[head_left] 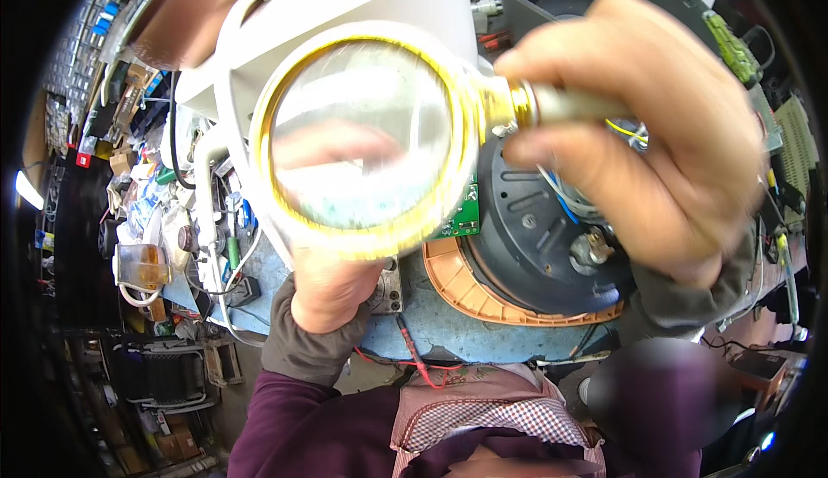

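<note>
My right hand is closed around the handle of a magnifying glass with a gold-coloured rim. Its round lens stands close before my eyes, bright with glare. Behind the lens is my left hand, its wrist showing below the rim and its fingers only a blur through the glass. Past the lens's right edge sticks out a green circuit board; my left hand appears to grip it, though the lens covers most of the grip. Below my right hand lies a round black appliance base with loose wires.
An orange-tan plastic ring lies under the black base on the blue worktop. A red test probe hangs at the front edge. A large white housing stands behind. Cables and small parts crowd the left, near a clear container.
</note>
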A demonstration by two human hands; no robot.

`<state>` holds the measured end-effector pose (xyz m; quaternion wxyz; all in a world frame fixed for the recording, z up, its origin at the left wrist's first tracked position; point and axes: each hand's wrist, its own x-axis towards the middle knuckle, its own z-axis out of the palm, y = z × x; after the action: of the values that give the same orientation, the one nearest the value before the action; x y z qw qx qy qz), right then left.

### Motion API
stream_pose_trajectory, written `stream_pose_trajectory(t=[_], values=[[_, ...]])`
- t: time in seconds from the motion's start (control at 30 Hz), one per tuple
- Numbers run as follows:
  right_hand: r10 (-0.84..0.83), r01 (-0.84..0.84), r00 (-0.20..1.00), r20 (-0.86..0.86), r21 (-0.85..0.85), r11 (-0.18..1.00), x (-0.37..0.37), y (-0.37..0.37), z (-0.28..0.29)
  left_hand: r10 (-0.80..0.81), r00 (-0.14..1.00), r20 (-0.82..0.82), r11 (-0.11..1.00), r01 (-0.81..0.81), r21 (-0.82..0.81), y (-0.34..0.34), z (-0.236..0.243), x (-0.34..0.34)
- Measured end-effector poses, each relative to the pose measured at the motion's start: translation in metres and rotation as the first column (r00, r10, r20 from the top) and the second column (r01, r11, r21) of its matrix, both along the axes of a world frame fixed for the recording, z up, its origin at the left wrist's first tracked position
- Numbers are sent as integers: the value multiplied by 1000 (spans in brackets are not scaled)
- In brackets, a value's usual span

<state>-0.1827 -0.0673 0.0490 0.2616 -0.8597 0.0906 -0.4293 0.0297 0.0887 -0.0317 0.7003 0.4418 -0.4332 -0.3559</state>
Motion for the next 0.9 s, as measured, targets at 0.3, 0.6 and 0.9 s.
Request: stream_pose_trajectory(t=[0.3,0.6,0.9], values=[[55,-61,997,50,149,987,1,-6,6,32,958,286,982,-83,170,-4,44,-5],[350,-385,920,176,573,724,-5,-4,9,-141,981,-134,989,144,16,-22,73,-29],[103,-59,993,-61,498,865,1,-7,-4,-144,949,-280,988,154,14,-35,33,-42]])
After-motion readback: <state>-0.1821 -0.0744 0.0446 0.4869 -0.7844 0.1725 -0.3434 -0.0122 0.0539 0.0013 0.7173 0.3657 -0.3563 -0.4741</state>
